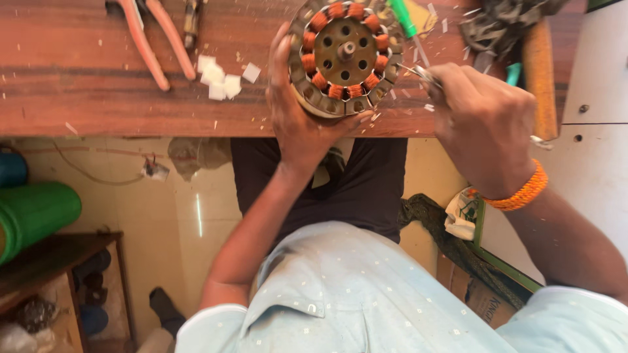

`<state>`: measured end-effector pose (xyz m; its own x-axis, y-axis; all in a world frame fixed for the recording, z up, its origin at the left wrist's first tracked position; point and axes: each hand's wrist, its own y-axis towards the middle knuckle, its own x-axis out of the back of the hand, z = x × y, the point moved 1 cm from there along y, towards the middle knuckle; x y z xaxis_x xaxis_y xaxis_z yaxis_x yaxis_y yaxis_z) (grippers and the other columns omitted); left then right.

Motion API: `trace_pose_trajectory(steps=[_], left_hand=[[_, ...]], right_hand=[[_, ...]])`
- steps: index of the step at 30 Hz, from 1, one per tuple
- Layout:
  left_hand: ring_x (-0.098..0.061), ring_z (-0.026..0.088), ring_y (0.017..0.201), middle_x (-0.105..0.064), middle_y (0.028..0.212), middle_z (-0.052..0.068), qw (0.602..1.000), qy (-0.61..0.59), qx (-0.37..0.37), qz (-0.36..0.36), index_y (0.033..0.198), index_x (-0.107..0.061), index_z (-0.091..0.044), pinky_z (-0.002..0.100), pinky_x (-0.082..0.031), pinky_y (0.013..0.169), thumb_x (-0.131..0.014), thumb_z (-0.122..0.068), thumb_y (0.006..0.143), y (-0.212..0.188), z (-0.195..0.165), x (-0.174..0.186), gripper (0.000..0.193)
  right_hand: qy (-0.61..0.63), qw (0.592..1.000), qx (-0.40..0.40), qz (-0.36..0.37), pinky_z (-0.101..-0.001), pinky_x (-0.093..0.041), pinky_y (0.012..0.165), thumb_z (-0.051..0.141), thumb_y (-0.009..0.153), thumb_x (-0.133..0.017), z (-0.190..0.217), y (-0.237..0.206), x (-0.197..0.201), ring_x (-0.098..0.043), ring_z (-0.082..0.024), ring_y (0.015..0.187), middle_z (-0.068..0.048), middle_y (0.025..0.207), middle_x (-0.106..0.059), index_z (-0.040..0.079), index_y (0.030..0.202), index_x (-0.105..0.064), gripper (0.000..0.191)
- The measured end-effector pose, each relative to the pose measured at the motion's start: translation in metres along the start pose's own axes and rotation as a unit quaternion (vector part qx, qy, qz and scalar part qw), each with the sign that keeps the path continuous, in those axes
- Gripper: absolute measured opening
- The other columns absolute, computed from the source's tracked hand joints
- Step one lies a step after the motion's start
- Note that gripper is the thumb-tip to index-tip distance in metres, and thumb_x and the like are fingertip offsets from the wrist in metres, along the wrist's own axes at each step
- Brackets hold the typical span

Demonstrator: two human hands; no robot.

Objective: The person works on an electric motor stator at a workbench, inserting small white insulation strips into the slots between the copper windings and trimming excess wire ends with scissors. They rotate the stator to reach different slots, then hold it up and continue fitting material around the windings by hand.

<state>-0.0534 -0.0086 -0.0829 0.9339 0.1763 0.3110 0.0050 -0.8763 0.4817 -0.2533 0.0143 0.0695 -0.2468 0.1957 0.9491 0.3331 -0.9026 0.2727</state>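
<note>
- Warm, even daylight fills the view; nothing is dim.
- The pale cream tiled floor (196, 216) carries a thin bright streak of glare.
- The right hand (484, 127) is smeared by motion blur, as is the thin metal tool (418, 73) it grips.
- The round copper-wound motor stator (343, 55) stays fairly sharp.
- Straight edges bow towards the frame's borders.
</note>
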Motion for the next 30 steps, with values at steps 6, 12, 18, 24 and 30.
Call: trace_pose_trajectory(steps=[6,12,18,24,30], left_hand=[[-0.036,0.026,0.154,-0.028,0.163,0.006,0.998,-0.044,0.037,0.035,0.163,-0.018,-0.019,0.04,-0.038,0.126,-0.093,-0.059,0.076,-0.003,-0.005,0.004,0.122],[-0.026,0.028,0.159,-0.018,0.17,0.004,0.995,-0.03,-0.024,0.097,0.167,0.0,-0.018,0.046,-0.029,0.131,-0.096,-0.067,0.057,0.038,0.017,0.0,0.154],[-0.033,0.03,0.161,-0.028,0.171,0.008,0.979,-0.057,-0.03,0.195,0.164,-0.019,-0.019,0.044,-0.034,0.132,-0.104,-0.053,0.072,0.06,0.036,0.018,0.13],[-0.033,0.032,0.159,-0.032,0.168,0.01,0.972,-0.039,-0.03,0.228,0.161,-0.024,-0.016,0.047,-0.035,0.138,-0.107,-0.049,0.074,0.066,0.043,0.025,0.124],[-0.033,0.032,0.162,-0.033,0.171,0.008,0.978,-0.04,-0.028,0.203,0.168,-0.018,-0.017,0.047,-0.031,0.133,-0.105,-0.047,0.068,0.066,0.037,0.023,0.136]], right_hand=[[-0.088,0.988,-0.059,0.109,-0.0457,-0.051,0.064,0.015,0.101,-0.07,-0.021,0.014,0.0,-0.068,-0.036,0.072,-0.016,0.078,-0.068,0.005,0.094,-0.065,0.013],[0.009,0.994,-0.082,0.074,-0.0465,-0.051,0.07,0.015,0.108,-0.071,-0.038,0.013,-0.015,-0.066,-0.04,0.08,-0.021,0.086,-0.067,0.001,0.095,-0.063,0.02],[0.111,0.986,0.066,0.108,-0.0437,-0.051,0.07,0.015,0.101,-0.072,-0.068,0.021,-0.017,-0.066,-0.036,0.078,-0.018,0.086,-0.066,0.002,0.113,-0.069,0.017],[0.01,0.978,0.165,0.131,-0.0422,-0.051,0.06,0.009,0.093,-0.072,-0.066,0.035,-0.003,-0.065,-0.035,0.065,-0.014,0.07,-0.062,0.003,0.1,-0.068,0.011],[0.014,0.995,0.04,0.088,-0.0465,-0.048,0.065,0.013,0.101,-0.071,-0.045,0.007,-0.003,-0.064,-0.037,0.075,-0.015,0.082,-0.064,0.001,0.099,-0.057,0.018]])
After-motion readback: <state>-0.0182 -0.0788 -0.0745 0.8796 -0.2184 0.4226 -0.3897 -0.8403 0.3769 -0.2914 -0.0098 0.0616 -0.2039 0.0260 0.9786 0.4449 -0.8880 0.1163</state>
